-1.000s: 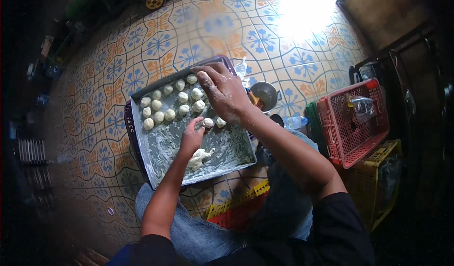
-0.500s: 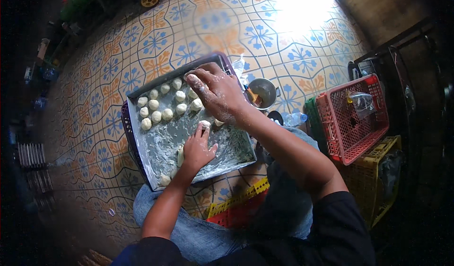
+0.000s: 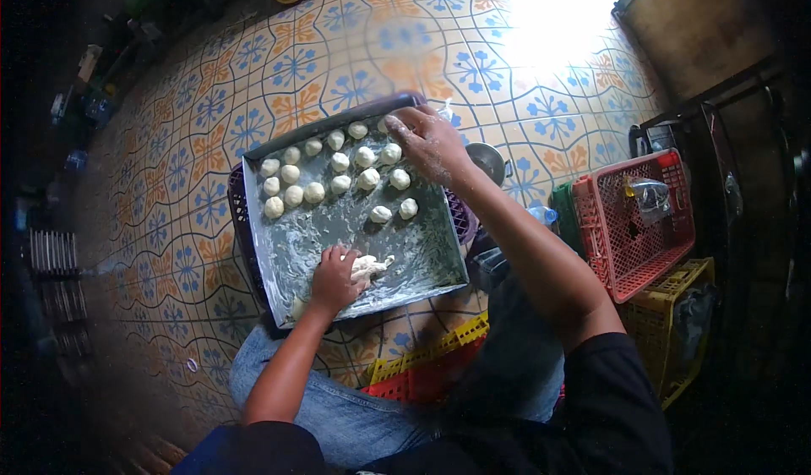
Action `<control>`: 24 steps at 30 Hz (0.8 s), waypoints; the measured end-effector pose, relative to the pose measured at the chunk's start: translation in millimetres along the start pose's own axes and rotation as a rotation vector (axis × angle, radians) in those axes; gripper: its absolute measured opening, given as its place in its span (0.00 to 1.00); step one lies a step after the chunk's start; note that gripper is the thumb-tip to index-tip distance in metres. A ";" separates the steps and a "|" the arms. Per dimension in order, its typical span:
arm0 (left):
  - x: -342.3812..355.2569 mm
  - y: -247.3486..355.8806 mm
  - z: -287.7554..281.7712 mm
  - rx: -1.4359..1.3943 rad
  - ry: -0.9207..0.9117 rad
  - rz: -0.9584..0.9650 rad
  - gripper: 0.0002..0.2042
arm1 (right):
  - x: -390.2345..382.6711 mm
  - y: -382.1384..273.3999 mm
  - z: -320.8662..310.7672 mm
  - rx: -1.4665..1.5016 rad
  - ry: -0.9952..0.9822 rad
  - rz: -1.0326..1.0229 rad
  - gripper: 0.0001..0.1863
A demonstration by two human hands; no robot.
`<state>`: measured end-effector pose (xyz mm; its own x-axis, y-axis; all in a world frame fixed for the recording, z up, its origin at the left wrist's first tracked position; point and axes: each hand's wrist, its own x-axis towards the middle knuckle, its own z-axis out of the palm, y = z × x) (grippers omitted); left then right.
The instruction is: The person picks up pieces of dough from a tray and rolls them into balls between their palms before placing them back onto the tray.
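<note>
A square metal tray point(image 3: 279, 281) dusted with flour lies in front of me, with several round white dough balls point(image 3: 340, 161) in rough rows over its far half. My left hand point(image 3: 334, 282) is closed around one end of an uneven dough piece point(image 3: 368, 268) near the tray's front side. At the far right corner, my floury right hand point(image 3: 431, 148) has its fingers bent down around a dough ball point(image 3: 383, 125), partly hidden by the fingertips. Two more dough balls point(image 3: 408, 209) sit apart from the rows, below the right wrist.
The tray rests on a dark purple crate point(image 3: 460, 219). Right of it stand a metal pot point(image 3: 487, 161), a plastic bottle point(image 3: 541, 215), a red crate point(image 3: 629, 238) and a yellow crate point(image 3: 688, 348). Another yellow crate edge point(image 3: 431, 350) shows between my knees on the patterned tile floor point(image 3: 363, 44).
My left hand has drawn back toards the front of the tray, onto the dough piece. My right hand has shifted right to the far corner, uncovering dough balls beneath it.
</note>
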<state>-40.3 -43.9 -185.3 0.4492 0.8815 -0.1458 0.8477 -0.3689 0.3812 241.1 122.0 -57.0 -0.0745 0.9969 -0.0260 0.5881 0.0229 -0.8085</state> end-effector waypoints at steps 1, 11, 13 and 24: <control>-3.8 -5.6 4.1 0.005 0.001 -0.009 0.31 | 0.4 -2.4 3.3 -0.023 -0.024 -0.005 0.28; 5.3 46.2 -92.0 -0.436 0.210 -0.112 0.20 | -98.4 15.8 98.7 -0.062 -0.517 -0.383 0.34; -7.7 46.2 -106.2 -0.452 0.174 -0.085 0.19 | -105.6 -3.0 110.2 0.046 -0.544 -0.222 0.30; -22.4 61.9 -123.1 -0.338 0.214 -0.087 0.14 | -30.2 38.3 100.9 -0.283 -0.100 -0.633 0.15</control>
<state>-32.6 -50.2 -46.1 0.2808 0.9597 -0.0115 0.7233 -0.2037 0.6599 184.6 85.1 -146.5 -0.5375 0.7743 0.3340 0.5938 0.6288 -0.5020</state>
